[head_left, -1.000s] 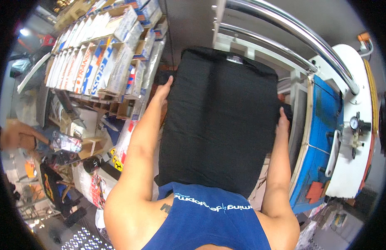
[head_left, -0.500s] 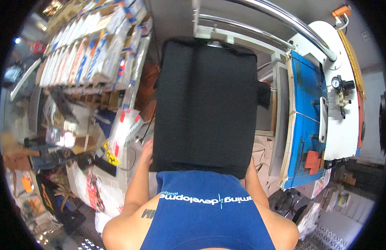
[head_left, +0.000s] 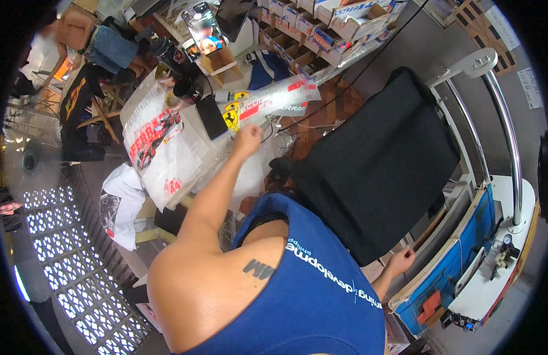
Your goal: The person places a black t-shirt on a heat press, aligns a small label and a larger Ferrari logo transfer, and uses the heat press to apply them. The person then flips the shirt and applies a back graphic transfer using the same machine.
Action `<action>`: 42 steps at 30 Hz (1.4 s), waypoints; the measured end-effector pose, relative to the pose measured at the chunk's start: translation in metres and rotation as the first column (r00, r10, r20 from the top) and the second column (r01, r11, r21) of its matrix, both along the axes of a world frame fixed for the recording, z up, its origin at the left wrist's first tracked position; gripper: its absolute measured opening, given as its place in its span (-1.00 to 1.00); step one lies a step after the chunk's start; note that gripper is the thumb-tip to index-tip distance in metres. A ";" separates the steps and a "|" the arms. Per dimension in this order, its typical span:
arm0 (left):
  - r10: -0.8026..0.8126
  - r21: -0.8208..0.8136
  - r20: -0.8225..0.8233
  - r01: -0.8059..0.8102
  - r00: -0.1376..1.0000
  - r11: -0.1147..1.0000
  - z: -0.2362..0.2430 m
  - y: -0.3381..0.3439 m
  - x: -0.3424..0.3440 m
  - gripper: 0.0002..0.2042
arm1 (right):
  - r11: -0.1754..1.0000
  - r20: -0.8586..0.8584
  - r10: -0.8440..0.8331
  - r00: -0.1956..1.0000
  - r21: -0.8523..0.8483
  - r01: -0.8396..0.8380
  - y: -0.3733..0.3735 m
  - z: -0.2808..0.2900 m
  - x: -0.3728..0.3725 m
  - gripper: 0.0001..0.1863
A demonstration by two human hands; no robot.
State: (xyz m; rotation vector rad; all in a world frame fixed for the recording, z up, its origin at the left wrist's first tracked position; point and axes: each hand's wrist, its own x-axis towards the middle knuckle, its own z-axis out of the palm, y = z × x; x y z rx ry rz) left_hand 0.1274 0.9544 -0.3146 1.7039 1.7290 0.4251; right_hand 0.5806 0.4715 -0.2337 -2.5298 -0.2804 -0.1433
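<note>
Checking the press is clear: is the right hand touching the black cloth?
Apart. The head view shows the right hand below the black cloth, with pale board visible between its fingers and the cloth's lower edge.

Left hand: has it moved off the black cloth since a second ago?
Yes. The left hand has left the edge of the black cloth and swung out to the person's left, over the clear printed sheets on the cluttered table.
</note>
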 end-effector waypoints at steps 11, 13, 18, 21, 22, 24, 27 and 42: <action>-0.166 0.420 -0.330 0.302 0.929 0.856 0.024 0.139 0.072 -0.57 | 0.803 0.235 0.579 0.780 -0.004 -0.595 0.156 0.073 -0.102 -0.81; -0.220 0.340 -0.281 0.311 0.934 0.887 0.025 0.147 0.064 -0.51 | 0.838 0.220 0.532 0.818 0.006 -0.546 0.139 0.075 -0.105 -0.82; -0.237 0.297 -0.008 0.229 0.971 0.927 0.021 0.168 0.039 -0.80 | 0.913 0.194 0.403 0.894 -0.022 -0.407 0.093 0.072 -0.109 -0.84; -0.362 0.520 0.096 0.263 0.927 0.813 0.025 0.175 0.034 -0.81 | 0.920 0.223 0.388 0.894 -0.033 -0.391 0.084 0.067 -0.112 -0.85; -0.337 0.405 0.177 0.244 0.925 0.881 0.032 0.180 0.033 -0.81 | 0.921 0.234 0.386 0.893 -0.031 -0.389 0.084 0.066 -0.113 -0.85; -0.294 0.445 0.240 0.164 0.925 0.880 0.058 0.187 0.035 -0.81 | 0.915 0.240 0.394 0.887 -0.010 -0.403 0.087 0.067 -0.111 -0.86; -0.329 0.500 0.170 0.207 0.929 0.841 0.120 0.193 0.047 -0.80 | 0.876 0.232 0.455 0.860 0.053 -0.479 0.101 0.077 -0.108 -0.85; -0.996 -0.310 0.027 0.946 -0.088 -0.092 0.233 -0.019 0.302 -0.53 | 0.794 -0.462 0.451 0.764 0.598 -0.107 0.148 0.092 -0.045 -0.86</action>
